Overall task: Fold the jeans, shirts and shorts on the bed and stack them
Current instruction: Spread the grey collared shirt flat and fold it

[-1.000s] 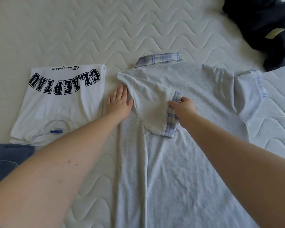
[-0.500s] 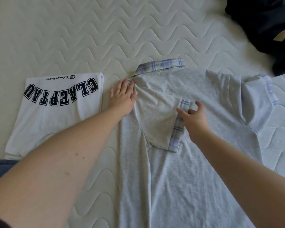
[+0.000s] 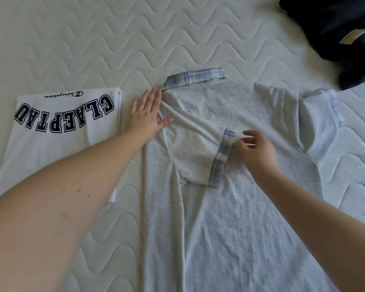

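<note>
Grey cotton polo shirt with plaid collar (image 3: 230,207) lying back-up on white quilted mattress (image 3: 93,39), left hand (image 3: 144,114) pressing flat on its folded shoulder edge, fingers straight, right hand (image 3: 255,150) hovering loosely curled beside the folded-in plaid sleeve cuff (image 3: 221,157), gripping nothing, folded white lettered T-shirt (image 3: 57,131) lying left of the polo, dark navy garment (image 3: 335,32) heaped beyond its far right.

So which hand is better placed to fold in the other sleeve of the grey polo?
Probably the right hand. It sits mid-shirt with loose fingers beside the folded sleeve, nearer the spread sleeve. The left hand lies flat at the folded edge of the grey polo, on the opposite side.
</note>
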A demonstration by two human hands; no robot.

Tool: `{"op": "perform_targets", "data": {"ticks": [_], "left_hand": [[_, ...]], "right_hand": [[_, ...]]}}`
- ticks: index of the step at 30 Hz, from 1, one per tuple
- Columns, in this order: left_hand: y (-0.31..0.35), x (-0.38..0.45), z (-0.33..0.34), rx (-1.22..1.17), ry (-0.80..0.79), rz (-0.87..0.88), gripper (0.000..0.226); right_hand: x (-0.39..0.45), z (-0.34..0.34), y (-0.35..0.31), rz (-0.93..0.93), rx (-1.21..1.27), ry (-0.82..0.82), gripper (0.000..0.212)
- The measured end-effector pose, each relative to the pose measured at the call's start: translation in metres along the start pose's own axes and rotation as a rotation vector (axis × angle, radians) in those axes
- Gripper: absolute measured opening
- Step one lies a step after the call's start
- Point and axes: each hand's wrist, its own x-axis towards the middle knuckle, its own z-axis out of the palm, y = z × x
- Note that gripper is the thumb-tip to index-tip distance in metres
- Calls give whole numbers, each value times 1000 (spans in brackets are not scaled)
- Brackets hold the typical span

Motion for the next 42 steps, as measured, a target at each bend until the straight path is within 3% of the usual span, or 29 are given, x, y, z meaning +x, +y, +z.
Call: {"op": "perform_targets", "data": {"ticks": [4, 9, 12, 15, 21, 28, 31, 34, 39, 41, 42], "left_hand": [[51, -29, -5, -87, 201, 190, 66], [150, -50, -6, -173, 121, 390, 64], [199, -48, -4, -168, 79, 389, 63], [220, -42, 8, -58, 25, 368, 66], [221, -35, 28, -20, 22, 366, 64], [218, -33, 24, -62, -26, 405, 66], [218, -31, 25, -76, -60, 413, 66], [218, -30, 28, -98, -44, 419, 66], [217, -31, 29, -117, -52, 397, 64], [219, -24, 25, -223, -123, 377, 61], [220, -19, 16, -389, -196, 339, 55]], "right_hand": [[8, -41, 8, 5, 14, 205, 20], [14, -93, 29, 54, -55, 443, 25], [21, -120, 43, 191, -34, 508, 48], [30, -138, 50, 319, 55, 421, 66], [57, -158, 37, 480, 722, 86, 33], [70, -160, 22, 507, 785, 61, 46], [74, -161, 9, 495, 703, 95, 26], [66, -160, -3, 352, 596, 197, 17], [22, -128, -27, -168, 217, 295, 16], [4, -108, -32, -297, 50, 254, 19], [-5, -98, -33, -347, -22, 241, 21]]}}
